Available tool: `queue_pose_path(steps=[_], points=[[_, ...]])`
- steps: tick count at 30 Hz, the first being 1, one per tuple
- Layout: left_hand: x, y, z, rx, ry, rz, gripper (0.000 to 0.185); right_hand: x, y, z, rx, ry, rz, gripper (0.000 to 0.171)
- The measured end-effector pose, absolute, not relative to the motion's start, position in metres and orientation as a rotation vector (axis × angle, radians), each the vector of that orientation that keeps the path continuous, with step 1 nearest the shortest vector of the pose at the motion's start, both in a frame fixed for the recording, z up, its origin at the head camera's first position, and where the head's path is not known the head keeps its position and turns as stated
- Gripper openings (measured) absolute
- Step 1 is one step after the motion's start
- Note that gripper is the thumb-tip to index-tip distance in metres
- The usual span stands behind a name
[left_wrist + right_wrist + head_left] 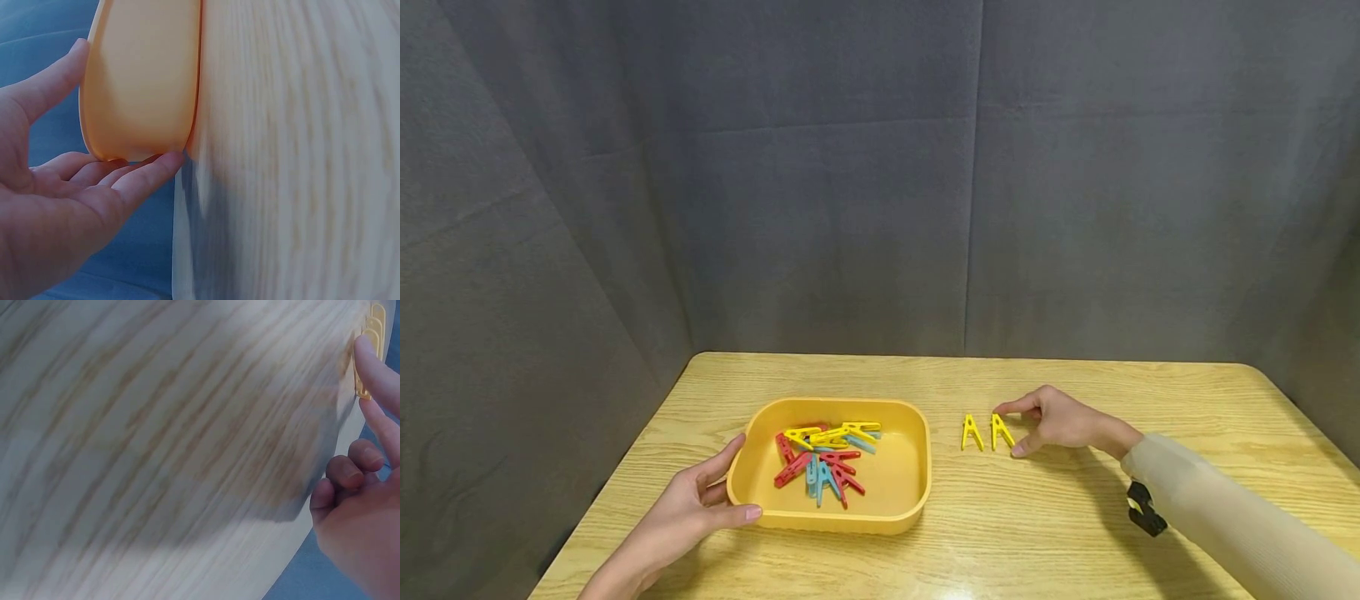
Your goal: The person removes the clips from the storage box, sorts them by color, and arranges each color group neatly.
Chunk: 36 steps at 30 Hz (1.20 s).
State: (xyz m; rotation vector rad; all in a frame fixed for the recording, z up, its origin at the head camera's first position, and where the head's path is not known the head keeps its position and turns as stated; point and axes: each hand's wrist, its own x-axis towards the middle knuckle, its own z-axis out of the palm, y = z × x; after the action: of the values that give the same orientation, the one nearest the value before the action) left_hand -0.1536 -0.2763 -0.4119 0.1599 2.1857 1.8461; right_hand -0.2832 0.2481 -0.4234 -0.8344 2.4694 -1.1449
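Observation:
A yellow plastic basin stands left of the middle, with several red, blue and yellow clothespins heaped inside. My left hand grips its left end, thumb at the near corner and fingers along the side; the left wrist view has the basin between them. To the basin's right, two yellow clothespins stand side by side with legs spread toward me. My right hand pinches the right-hand clothespin between index finger and thumb, its other fingers curled. The other clothespin is just left of it, untouched.
The wooden table has rounded far corners. A grey cloth curtain hangs behind it and along both sides. On the right sleeve sits a small black device.

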Motion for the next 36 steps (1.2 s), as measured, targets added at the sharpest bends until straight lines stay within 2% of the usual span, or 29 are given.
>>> queue_pose_path(steps=[15, 23, 36], points=[[-0.153, -0.277, -0.411, 0.152, 2.198, 1.839, 0.100, -0.282, 0.249, -0.423, -0.808, 2.486, -1.142, 0.070], [-0.152, -0.278, -0.413, 0.145, 2.196, 1.837, 0.101, -0.282, 0.247, -0.407, -0.869, 2.512, -1.085, 0.070], [-0.152, -0.277, -0.412, 0.138, 2.201, 1.827, 0.101, -0.282, 0.190, -0.358, -1.026, 2.529, -0.904, 0.057]])
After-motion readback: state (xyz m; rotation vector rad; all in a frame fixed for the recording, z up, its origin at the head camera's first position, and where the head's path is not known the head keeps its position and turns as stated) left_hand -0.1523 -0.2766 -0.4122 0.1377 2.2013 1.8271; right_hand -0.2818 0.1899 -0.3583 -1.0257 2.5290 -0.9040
